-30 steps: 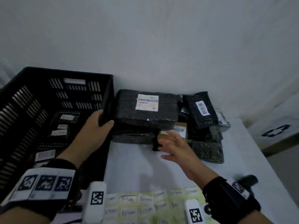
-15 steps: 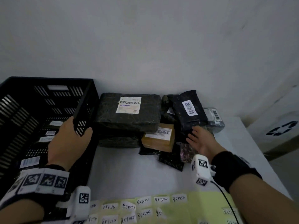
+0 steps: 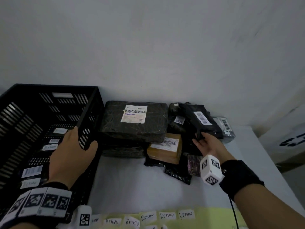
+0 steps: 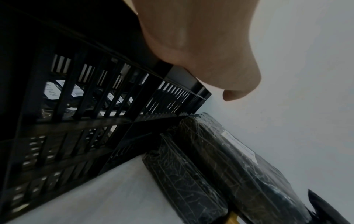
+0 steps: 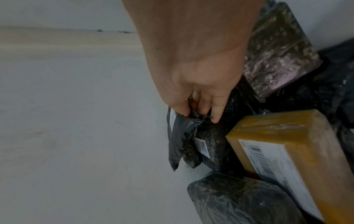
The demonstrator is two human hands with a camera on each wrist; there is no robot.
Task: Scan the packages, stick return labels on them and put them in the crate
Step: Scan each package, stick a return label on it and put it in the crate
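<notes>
Holding one crate (image 3: 89, 111), one black mailer (image 3: 202, 119).

My left grip (image 3: 75, 151) curls over the crate (image 3: 49, 90) at its right rim, thumb outside the wall, fingers inside. My right grip (image 3: 207, 143), arm stretched forward well right of the crate, pinches the black mailer bag (image 3: 202, 120) at its near edge.

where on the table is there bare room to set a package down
Bare table lies between the black crate, the package pile and the return label sheet. A strip runs along the right edge. The back by the wall is crowded with stacked packages.
</notes>
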